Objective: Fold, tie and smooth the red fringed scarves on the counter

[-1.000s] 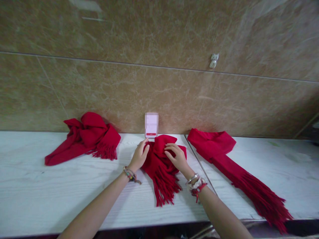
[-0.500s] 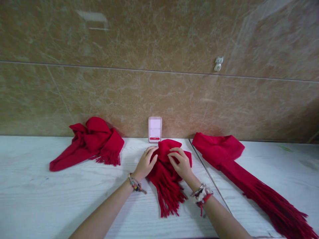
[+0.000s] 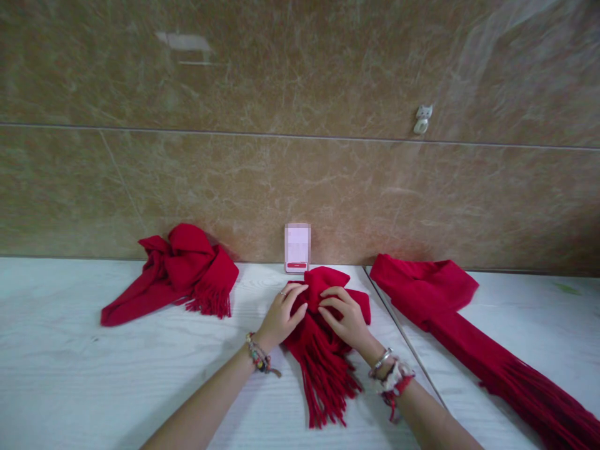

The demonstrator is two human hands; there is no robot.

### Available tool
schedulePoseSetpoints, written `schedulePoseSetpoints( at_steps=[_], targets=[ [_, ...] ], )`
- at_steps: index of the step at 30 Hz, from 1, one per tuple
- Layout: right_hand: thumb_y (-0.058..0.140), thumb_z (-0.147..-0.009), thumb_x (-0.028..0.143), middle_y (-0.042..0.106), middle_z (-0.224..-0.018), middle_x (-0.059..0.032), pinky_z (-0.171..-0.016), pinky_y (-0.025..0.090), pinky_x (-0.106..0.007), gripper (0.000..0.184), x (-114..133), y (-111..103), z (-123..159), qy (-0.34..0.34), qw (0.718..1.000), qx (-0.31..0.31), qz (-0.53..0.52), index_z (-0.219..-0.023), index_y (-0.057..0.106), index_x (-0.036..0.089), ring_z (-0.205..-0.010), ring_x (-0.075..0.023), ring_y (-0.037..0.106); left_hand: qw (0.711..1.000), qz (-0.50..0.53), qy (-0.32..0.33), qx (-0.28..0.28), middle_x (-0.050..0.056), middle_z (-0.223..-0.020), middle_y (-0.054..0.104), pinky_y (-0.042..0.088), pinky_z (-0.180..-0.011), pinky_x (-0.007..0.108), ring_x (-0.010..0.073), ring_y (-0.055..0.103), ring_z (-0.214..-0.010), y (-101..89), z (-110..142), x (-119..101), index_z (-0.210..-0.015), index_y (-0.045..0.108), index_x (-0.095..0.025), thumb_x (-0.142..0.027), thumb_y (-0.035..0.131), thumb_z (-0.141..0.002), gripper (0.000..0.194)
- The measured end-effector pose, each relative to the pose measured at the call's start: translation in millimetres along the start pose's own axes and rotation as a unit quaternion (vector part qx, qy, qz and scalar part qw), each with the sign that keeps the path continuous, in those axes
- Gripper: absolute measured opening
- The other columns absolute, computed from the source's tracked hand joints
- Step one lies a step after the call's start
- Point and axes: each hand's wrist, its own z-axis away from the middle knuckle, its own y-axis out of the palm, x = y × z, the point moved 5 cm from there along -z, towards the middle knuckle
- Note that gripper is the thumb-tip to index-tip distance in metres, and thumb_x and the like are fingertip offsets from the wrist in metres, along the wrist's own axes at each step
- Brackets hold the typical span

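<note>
A red fringed scarf point(image 3: 328, 356), bunched and knotted at its top, lies between my hands, its fringe spread toward me. My left hand point(image 3: 282, 315) grips its left side, fingers curled over the cloth and thumb below; a ring shows on one finger. On the other side of the knot, my right hand point(image 3: 345, 317) pinches the folds with bent fingers and thumb. The fingertips press into the cloth, so the exact grip is partly hidden.
Another knotted red scarf point(image 3: 187, 265) lies at the left, and a looped red scarf point(image 3: 450, 325) stretches along the right. A phone point(image 3: 297, 247) leans upright against the marbled wall point(image 3: 234, 181). A seam point(image 3: 403, 337) runs across the white tabletop point(image 3: 60, 375).
The camera view has shifted slightly, so everything sits a little further right. Both hands stay on the middle scarf, with only small finger movements.
</note>
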Motion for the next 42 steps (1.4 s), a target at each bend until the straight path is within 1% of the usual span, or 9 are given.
schedulePoseSetpoints(
  at_steps=[7,13,16,19,23,25,30,35,42],
  targets=[
    [0.055,-0.076,0.022,0.058,-0.091,-0.0056,-0.081,0.043,-0.033,0.011,-11.7,-6.3,-5.3,0.106,0.991,-0.021,-0.078,-0.068,0.063,0.021,-0.087,-0.0177,0.056,0.998,-0.045,0.032,-0.033,0.004,-0.083,0.057,0.047,-0.076,0.030,0.0155,0.055,-0.080,-3.1,-1.2,-5.5,-0.090,0.056,-0.019,-0.014,0.040,-0.086,0.017],
    [0.058,-0.071,0.030,0.058,-0.088,-0.0046,-0.084,0.040,-0.034,0.016,-22.2,-14.7,-19.2,0.194,0.967,-0.044,-0.160,-0.060,0.062,0.020,-0.088,-0.0185,0.055,0.997,-0.048,0.029,-0.050,0.003,-0.081,0.057,0.047,-0.074,0.028,0.0146,0.056,-0.078,-5.3,-1.4,-6.5,-0.090,0.055,-0.019,-0.014,0.041,-0.085,0.015],
    [0.060,-0.069,0.032,0.057,-0.088,-0.0049,-0.083,0.040,-0.034,0.016,-22.6,-19.4,-27.2,0.217,0.959,-0.030,-0.181,-0.060,0.063,0.020,-0.088,-0.0186,0.055,0.998,-0.029,0.023,-0.050,0.002,-0.080,0.057,0.047,-0.073,0.027,0.0143,0.056,-0.076,-5.1,-2.0,-12.4,-0.089,0.055,-0.020,-0.016,0.042,-0.084,0.014],
    [0.061,-0.069,0.031,0.056,-0.087,-0.0048,-0.078,0.042,-0.033,0.015,-17.7,-20.1,-33.2,0.206,0.964,0.013,-0.169,-0.062,0.066,0.019,-0.085,-0.0181,0.055,0.997,0.014,-0.029,-0.067,0.002,-0.080,0.058,0.047,-0.071,0.026,0.0136,0.057,-0.075,-7.6,-4.1,-19.2,-0.090,0.055,-0.020,-0.019,0.043,-0.084,0.013],
    [0.062,-0.071,0.026,0.055,-0.082,-0.0037,-0.078,0.043,-0.033,0.010,-7.8,-16.0,-35.0,0.156,0.978,0.081,-0.110,-0.065,0.068,0.020,-0.081,-0.0166,0.054,0.985,0.076,-0.133,-0.079,0.001,-0.081,0.061,0.047,-0.064,0.023,0.0132,0.059,-0.073,-6.9,-5.2,-24.0,-0.095,0.054,-0.020,-0.024,0.046,-0.084,0.015],
    [0.061,-0.072,0.022,0.055,-0.080,-0.0034,-0.078,0.044,-0.033,0.009,-4.4,-14.4,-34.4,0.135,0.982,0.101,-0.086,-0.066,0.068,0.019,-0.079,-0.0160,0.054,0.979,0.095,-0.159,-0.084,0.002,-0.082,0.063,0.047,-0.065,0.024,0.0135,0.060,-0.074,-4.6,-4.5,-24.7,-0.097,0.054,-0.019,-0.024,0.048,-0.082,0.016],
    [0.060,-0.073,0.015,0.055,-0.077,-0.0033,-0.074,0.046,-0.031,0.010,-2.3,-13.4,-33.5,0.113,0.986,0.116,-0.036,-0.068,0.067,0.018,-0.075,-0.0149,0.055,0.976,0.098,-0.168,-0.101,0.002,-0.083,0.063,0.047,-0.073,0.027,0.0141,0.060,-0.076,0.0,-2.2,-21.3,-0.093,0.055,-0.019,-0.023,0.050,-0.081,0.014],
    [0.059,-0.072,0.011,0.055,-0.078,-0.0036,-0.072,0.047,-0.030,0.012,-2.6,-10.3,-31.0,0.094,0.987,0.128,0.020,-0.066,0.067,0.017,-0.073,-0.0142,0.055,0.980,0.059,-0.156,-0.112,0.003,-0.085,0.061,0.047,-0.076,0.029,0.0150,0.058,-0.078,0.1,-1.6,-20.3,-0.089,0.057,-0.018,-0.020,0.051,-0.079,0.012],
    [0.060,-0.073,0.016,0.057,-0.077,-0.0032,-0.070,0.048,-0.029,0.011,-5.9,-12.0,-30.1,0.090,0.984,0.153,0.034,-0.067,0.069,0.019,-0.071,-0.0140,0.056,0.985,0.049,-0.148,-0.080,0.001,-0.078,0.058,0.047,-0.071,0.027,0.0142,0.058,-0.074,6.0,-1.1,-17.6,-0.082,0.055,-0.020,-0.014,0.051,-0.077,0.009]
  ],
)
